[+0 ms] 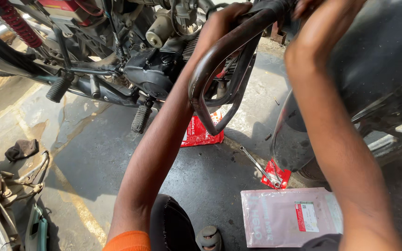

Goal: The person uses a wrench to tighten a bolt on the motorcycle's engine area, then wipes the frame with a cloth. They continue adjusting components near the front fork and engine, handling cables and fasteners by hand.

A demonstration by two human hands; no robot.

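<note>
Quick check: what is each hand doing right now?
Left hand: closed around the bent metal guard bar.
Right hand: at the bar's top, mostly out of frame; grip cannot be told.

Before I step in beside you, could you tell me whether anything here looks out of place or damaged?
Yes: the bent metal guard bar under the left hand looks rusty and worn. A wrench and torn red packets lie loose on the stained concrete floor, beside a pink pouch.

Dark, rusty crash guard [219, 69], looped downward beside engine.
</note>
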